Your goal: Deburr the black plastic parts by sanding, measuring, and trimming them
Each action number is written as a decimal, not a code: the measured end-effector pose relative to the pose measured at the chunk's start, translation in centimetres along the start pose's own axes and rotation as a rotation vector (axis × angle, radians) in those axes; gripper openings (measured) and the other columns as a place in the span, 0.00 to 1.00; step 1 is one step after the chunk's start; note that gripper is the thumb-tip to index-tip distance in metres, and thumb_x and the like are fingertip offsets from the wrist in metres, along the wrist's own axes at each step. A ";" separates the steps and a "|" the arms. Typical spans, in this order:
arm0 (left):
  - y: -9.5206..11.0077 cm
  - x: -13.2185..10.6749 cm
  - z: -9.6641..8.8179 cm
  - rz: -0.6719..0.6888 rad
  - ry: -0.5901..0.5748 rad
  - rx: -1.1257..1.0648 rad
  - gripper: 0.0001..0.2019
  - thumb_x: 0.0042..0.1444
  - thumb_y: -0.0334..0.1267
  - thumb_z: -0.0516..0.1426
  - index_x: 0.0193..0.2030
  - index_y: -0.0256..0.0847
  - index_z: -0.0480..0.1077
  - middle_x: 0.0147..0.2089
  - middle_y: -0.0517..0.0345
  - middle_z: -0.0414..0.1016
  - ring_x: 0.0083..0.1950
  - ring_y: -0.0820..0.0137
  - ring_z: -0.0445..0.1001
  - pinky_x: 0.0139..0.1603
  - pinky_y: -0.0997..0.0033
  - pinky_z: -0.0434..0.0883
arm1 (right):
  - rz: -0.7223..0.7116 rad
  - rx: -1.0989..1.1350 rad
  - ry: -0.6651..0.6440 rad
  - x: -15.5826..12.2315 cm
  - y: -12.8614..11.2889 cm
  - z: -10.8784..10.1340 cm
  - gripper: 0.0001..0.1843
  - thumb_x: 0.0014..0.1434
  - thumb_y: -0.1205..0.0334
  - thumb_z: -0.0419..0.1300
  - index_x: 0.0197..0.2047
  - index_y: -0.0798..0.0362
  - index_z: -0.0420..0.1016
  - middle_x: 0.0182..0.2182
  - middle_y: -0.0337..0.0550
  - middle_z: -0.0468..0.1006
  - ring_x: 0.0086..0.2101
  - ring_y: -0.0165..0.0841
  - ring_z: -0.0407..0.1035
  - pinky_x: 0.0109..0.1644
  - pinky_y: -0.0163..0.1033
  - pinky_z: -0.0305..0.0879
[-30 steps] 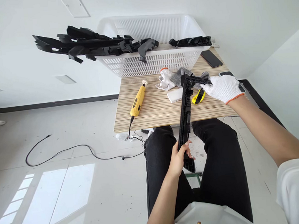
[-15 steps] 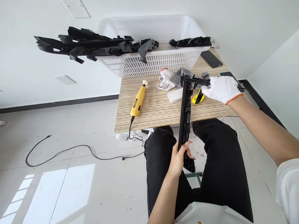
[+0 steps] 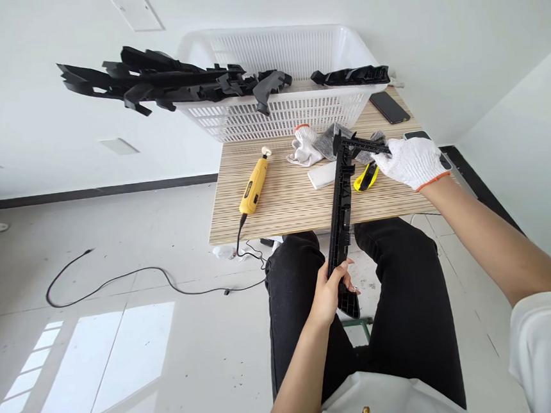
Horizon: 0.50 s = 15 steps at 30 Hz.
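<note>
A long black plastic part [image 3: 342, 208] runs from my lap up over the front edge of the striped wooden table [image 3: 285, 205]. My bare left hand [image 3: 332, 289] is closed around its near end, between my knees. My right hand [image 3: 411, 161], in a white knit glove, grips the short arm at the part's far end. A yellow and black tool [image 3: 365, 177] lies on the table just under that hand.
A white slatted basket [image 3: 286, 112] stands at the table's back with several black plastic parts [image 3: 173, 84] across its rim. A yellow corded rotary tool [image 3: 253, 186], a spare glove [image 3: 305, 146], a grey cloth, a white block [image 3: 323, 175] and two phones [image 3: 389, 106] lie on the table. A black cable [image 3: 118, 278] crosses the floor at left.
The far end of the black part dipped slightly and rose again with my right hand. Otherwise both hands keep their grip and place.
</note>
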<state>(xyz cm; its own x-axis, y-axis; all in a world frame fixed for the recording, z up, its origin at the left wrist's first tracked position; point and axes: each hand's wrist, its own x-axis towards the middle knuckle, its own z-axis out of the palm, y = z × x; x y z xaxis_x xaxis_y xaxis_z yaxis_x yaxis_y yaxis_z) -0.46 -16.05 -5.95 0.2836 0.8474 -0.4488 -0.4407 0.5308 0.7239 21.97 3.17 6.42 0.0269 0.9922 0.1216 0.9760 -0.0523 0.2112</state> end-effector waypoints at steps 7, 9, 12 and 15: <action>0.2 0.0 0.2 0.009 0.008 0.014 0.19 0.55 0.51 0.63 0.43 0.37 0.73 0.22 0.68 0.61 0.24 0.75 0.65 0.28 0.72 0.74 | 0.065 0.062 -0.054 -1.0 -0.3 -0.2 0.37 0.65 0.34 0.44 0.50 0.56 0.81 0.40 0.65 0.82 0.42 0.56 0.76 0.40 0.49 0.64; 0.1 0.0 0.1 0.028 0.004 0.048 0.18 0.56 0.51 0.63 0.43 0.37 0.73 0.22 0.68 0.62 0.24 0.75 0.66 0.31 0.70 0.75 | 0.093 0.114 -0.077 -2.1 -0.3 -0.4 0.40 0.65 0.31 0.43 0.49 0.55 0.81 0.39 0.65 0.82 0.41 0.55 0.77 0.38 0.49 0.64; 0.0 0.1 0.1 0.044 -0.035 0.094 0.18 0.56 0.51 0.63 0.42 0.36 0.74 0.21 0.67 0.64 0.24 0.74 0.67 0.34 0.69 0.77 | 0.152 0.163 -0.077 -3.4 0.5 -1.1 0.43 0.62 0.25 0.43 0.48 0.54 0.81 0.40 0.64 0.82 0.40 0.55 0.76 0.37 0.48 0.63; -0.1 0.1 0.0 0.008 -0.069 0.040 0.19 0.57 0.52 0.63 0.43 0.36 0.74 0.21 0.67 0.64 0.24 0.74 0.66 0.31 0.69 0.77 | 0.212 0.290 -0.024 -3.9 1.7 -1.8 0.40 0.63 0.26 0.43 0.42 0.52 0.81 0.38 0.60 0.82 0.41 0.52 0.76 0.38 0.47 0.63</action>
<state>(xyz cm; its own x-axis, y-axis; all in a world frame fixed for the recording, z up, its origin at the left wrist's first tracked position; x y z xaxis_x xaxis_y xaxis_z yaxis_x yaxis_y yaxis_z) -0.37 -16.01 -6.06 0.3389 0.8483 -0.4068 -0.4094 0.5223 0.7480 23.18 -0.97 8.08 0.2369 0.9653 0.1097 0.9688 -0.2263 -0.1006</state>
